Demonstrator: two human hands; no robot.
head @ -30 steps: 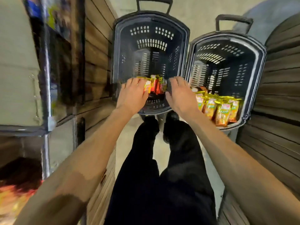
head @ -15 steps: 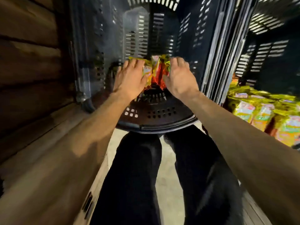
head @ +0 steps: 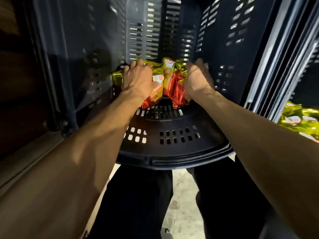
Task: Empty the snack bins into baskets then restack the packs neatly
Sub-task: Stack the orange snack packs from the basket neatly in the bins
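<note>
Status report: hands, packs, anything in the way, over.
Left hand and right hand clamp the snack packs between them. Packs low inside the dark basket. Nothing blocking; more gold packs sit off right.

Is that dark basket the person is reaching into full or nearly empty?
Nearly empty: the basket holds just one cluster of snack packs between the left hand and right hand; bare slotted walls show around.

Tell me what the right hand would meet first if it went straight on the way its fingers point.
Probably the slotted wall of the basket. The right hand lies against the right side of the packs and points past them, deeper in. Depth is unclear and the hand is blurred.
</note>
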